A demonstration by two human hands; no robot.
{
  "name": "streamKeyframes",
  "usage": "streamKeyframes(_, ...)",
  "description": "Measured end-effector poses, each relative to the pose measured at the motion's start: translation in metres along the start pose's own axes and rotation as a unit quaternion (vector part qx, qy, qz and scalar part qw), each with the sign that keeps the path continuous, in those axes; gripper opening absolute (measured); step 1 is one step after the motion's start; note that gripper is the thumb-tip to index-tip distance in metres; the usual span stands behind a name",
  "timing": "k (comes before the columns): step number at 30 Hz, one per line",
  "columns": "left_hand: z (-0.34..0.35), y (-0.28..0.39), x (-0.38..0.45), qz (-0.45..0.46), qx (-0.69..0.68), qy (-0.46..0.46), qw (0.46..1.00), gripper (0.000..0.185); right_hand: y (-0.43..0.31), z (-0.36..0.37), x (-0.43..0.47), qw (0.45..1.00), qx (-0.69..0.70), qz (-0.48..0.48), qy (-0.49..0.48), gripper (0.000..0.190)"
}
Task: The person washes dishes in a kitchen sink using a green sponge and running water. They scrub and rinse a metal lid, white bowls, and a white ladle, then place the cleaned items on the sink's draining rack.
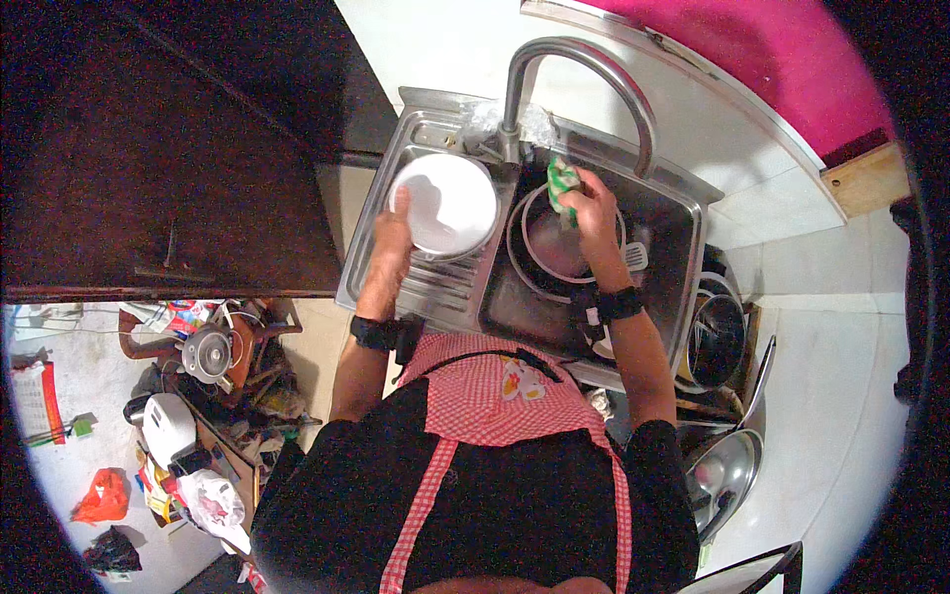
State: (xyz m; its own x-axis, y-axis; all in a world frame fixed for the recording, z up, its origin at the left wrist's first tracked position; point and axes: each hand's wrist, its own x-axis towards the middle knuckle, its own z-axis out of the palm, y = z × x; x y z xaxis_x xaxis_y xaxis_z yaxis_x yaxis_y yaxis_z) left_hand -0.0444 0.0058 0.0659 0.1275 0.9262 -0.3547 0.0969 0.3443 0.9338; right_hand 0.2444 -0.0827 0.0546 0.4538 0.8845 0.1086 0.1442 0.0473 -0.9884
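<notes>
My left hand (393,230) grips the near left rim of a white plate or shallow bowl (453,204) over the ribbed drainboard of a steel sink, thumb on its inner face. In my right hand (592,211) is a green and white cloth or scrubber (562,182), above the sink basin (519,315). Beneath it, a round pan or bowl with a pale rim (553,249) rests within a larger round vessel. A white slotted spatula head (636,256) shows to the right of them.
A curved steel faucet (586,48) arches over the basin from the back edge. Right of the sink stand pans and a wok (716,341), with a shiny metal lid or bowl (727,475) nearer me. A dark cabinet (171,148) fills the upper left. Clutter (223,445) lies at lower left.
</notes>
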Motion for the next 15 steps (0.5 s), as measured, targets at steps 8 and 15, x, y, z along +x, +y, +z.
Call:
streamKeyframes(8, -0.035, 0.003, 0.018, 0.073, -0.049, 0.131, 0.987, 0.055, 0.023, -0.006, -0.033, 0.826, 0.49, 0.252, -0.117, 0.054)
streamKeyframes(15, -0.041, -0.018, 0.021, 0.008, -0.06, 0.124, 0.99, 0.053, 0.017, 0.001, -0.043, 0.826, 0.491, 0.239, -0.137, 0.04)
